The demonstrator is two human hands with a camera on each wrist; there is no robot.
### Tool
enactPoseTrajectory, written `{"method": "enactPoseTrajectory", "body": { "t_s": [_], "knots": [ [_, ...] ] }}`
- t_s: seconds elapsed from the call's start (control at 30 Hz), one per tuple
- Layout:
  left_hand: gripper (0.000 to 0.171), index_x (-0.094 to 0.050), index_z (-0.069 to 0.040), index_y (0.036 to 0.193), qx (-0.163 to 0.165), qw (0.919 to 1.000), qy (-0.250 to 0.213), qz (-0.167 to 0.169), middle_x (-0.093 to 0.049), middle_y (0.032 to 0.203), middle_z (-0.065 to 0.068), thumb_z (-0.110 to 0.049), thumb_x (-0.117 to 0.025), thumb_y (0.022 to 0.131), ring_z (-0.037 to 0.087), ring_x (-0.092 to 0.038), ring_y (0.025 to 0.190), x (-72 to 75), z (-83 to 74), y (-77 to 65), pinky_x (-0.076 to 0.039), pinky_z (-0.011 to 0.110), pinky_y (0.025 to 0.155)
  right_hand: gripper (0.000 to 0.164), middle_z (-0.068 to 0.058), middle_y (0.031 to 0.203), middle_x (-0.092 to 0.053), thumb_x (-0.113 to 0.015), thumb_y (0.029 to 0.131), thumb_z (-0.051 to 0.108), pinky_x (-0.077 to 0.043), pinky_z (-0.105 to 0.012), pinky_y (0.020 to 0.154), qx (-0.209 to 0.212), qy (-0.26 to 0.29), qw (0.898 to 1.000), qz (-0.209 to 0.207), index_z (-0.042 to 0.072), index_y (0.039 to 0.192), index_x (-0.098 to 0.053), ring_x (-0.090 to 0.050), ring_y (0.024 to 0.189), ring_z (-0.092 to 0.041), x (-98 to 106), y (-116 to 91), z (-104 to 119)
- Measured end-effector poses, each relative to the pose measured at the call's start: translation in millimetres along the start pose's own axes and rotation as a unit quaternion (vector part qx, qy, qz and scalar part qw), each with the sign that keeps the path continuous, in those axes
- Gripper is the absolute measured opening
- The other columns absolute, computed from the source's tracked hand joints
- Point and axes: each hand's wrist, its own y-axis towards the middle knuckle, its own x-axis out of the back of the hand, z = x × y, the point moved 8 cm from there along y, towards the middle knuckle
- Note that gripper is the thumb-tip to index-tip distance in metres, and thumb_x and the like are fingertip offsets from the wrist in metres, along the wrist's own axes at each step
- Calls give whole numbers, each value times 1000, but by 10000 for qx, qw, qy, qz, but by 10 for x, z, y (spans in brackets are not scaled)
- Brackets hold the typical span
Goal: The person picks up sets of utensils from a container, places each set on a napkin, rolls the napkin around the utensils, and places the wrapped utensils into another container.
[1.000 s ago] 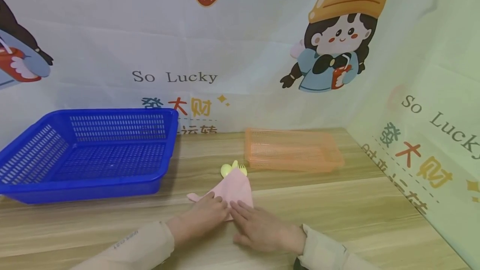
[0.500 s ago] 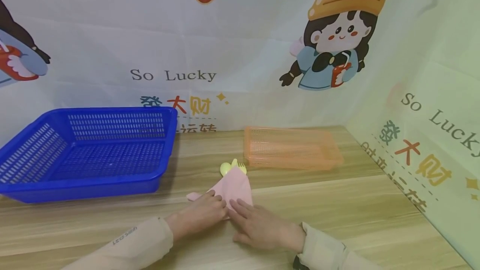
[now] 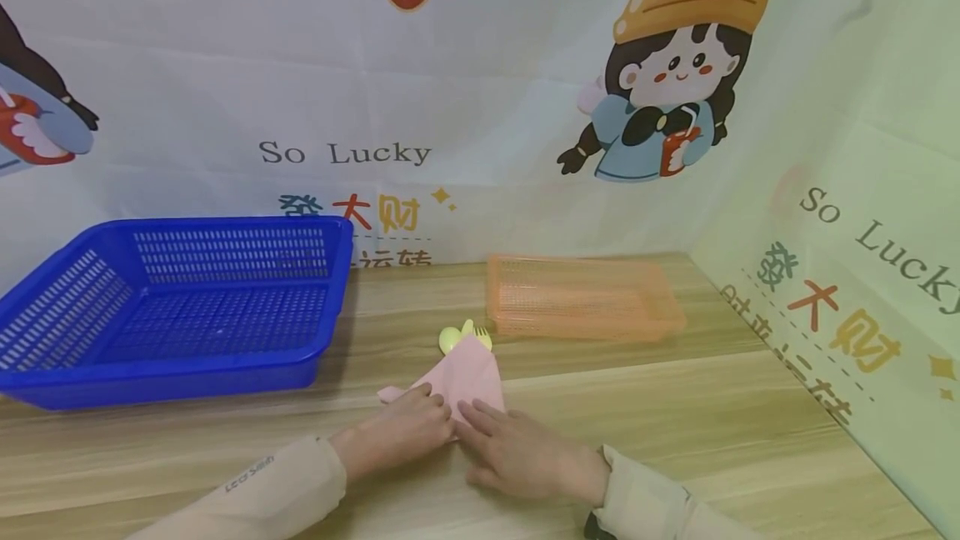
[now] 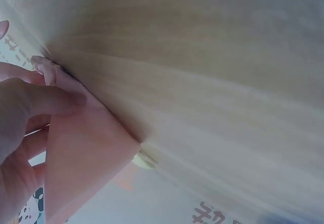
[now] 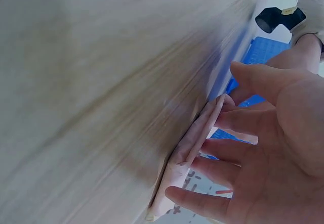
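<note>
A folded pink napkin (image 3: 474,373) lies on the table in front of me, its far end narrowed to a point. From under that end stick out the bowl of a pale yellow spoon (image 3: 450,339), a yellow fork (image 3: 482,338) and a rounded yellow tip (image 3: 468,327) between them; the rest of them is covered. My left hand (image 3: 405,433) pinches the napkin's near left part, thumb against the cloth in the left wrist view. The right hand (image 3: 527,455) rests with extended fingers on its near right part; in the right wrist view, fingertips (image 5: 174,193) touch the napkin's edge.
A large blue basket (image 3: 180,377) stands at the left of the wooden table (image 3: 697,432). A shallow orange basket (image 3: 585,328) sits at the back right, behind the cutlery. Printed cloth (image 3: 487,90) hangs along the back and right sides.
The view shifts very slightly. Both hands keep their places on the napkin, and the cutlery and baskets stay where they were.
</note>
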Motion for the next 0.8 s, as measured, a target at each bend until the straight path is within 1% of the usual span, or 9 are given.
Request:
{"method": "enactPoseTrajectory", "body": {
  "t_s": [0.1,0.17,0.23,0.3,0.4,0.5,0.57,0.67,0.8],
  "knots": [
    [4,-65,-22,77,-22,9999,135,-86,-58,68,-8,-22,-62,76,9,-50,62,11,-5,-4,-34,23,59,55,-13,139,-35,-47,90,36,-39,-39,95,76,-55,9998,-177,7,135,-35,-35,126,-25,26,15,9],
    [4,-65,-22,77,-33,9997,222,-124,-58,68,-7,-21,-62,76,9,-49,63,16,-8,-3,-35,24,61,51,-13,133,-41,-50,89,33,-41,-37,93,203,-158,9988,-409,6,131,-41,-40,121,-24,55,32,24],
    [4,-66,-22,77,-47,9995,282,-139,-58,68,-7,-21,-62,76,9,-49,64,18,-15,-5,-37,25,64,45,-11,124,-48,-52,88,31,-45,-33,87,339,-229,9970,-656,6,125,-47,-48,112,-21,82,49,40],
    [4,-66,-22,77,-66,9993,326,-145,-58,68,-7,-20,-62,76,9,-50,65,25,-24,-9,-39,26,67,37,-7,111,-52,-53,86,30,-46,-26,79,445,-307,9946,-886,8,117,-53,-51,98,-16,101,63,52],
    [4,-65,-21,76,-87,9993,341,-101,-58,68,-7,-19,-63,75,9,-50,67,30,-33,-13,-42,28,71,29,-1,94,-50,-55,85,29,-40,-19,69,552,-478,9906,-1157,12,109,-59,-45,81,-11,126,78,63],
    [4,-65,-21,76,-81,9994,322,-51,-58,68,-7,-18,-63,75,9,-51,67,29,-36,-11,-43,29,73,26,1,86,-48,-56,84,27,-35,-18,65,592,-613,9875,-1327,13,106,-61,-39,75,-10,149,85,68],
    [4,-65,-21,77,-75,9994,349,-33,-58,69,-6,-18,-63,75,9,-51,67,21,-36,-9,-43,29,73,25,0,84,-48,-56,84,25,-34,-18,63,610,-547,9874,-1353,14,105,-62,-39,73,-10,159,91,67],
    [4,-65,-20,78,-63,9992,403,-4,-59,69,-6,-19,-63,75,9,-51,66,18,-32,-16,-43,28,72,26,0,83,-50,-56,84,23,-33,-16,61,600,-417,9894,-1255,15,107,-62,-40,71,-10,156,110,49],
    [5,-65,-19,81,-97,9985,530,-21,-59,70,-5,-19,-63,76,10,-52,66,16,-34,-28,-43,27,72,28,-1,88,-53,-56,84,22,-37,-16,63,547,-294,9925,-1051,15,111,-62,-44,75,-10,152,125,28]
  ]
}}
